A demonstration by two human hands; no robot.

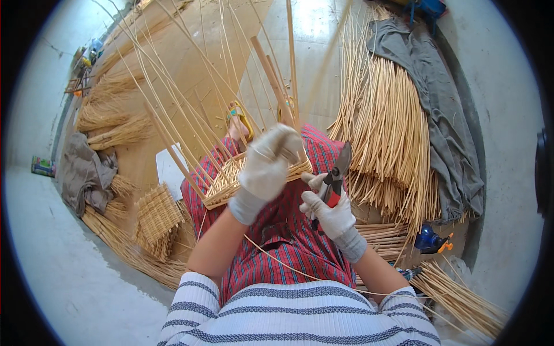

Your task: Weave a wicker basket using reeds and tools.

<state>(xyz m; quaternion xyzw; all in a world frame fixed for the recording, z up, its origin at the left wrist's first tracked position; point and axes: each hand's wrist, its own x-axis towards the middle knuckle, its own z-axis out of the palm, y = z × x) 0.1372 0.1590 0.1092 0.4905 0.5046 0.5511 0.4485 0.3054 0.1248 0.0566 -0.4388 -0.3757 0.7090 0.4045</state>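
A partly woven wicker basket [226,183] rests on my lap over a red checked cloth, with many long thin canes rising from its rim. My left hand [266,164], in a white glove, is closed around the basket's rim and a cane there. My right hand [326,211], also gloved, grips red-handled pruning shears [337,172] whose dark blades point upward, just right of the basket.
A big sheaf of straight canes [386,127] lies at my right, half under a grey cloth [444,109]. At my left sit a small woven basket piece [154,217], a white sheet [171,168], another grey cloth [85,173] and more cane bundles [112,124]. A blue clamp [431,240] lies at lower right.
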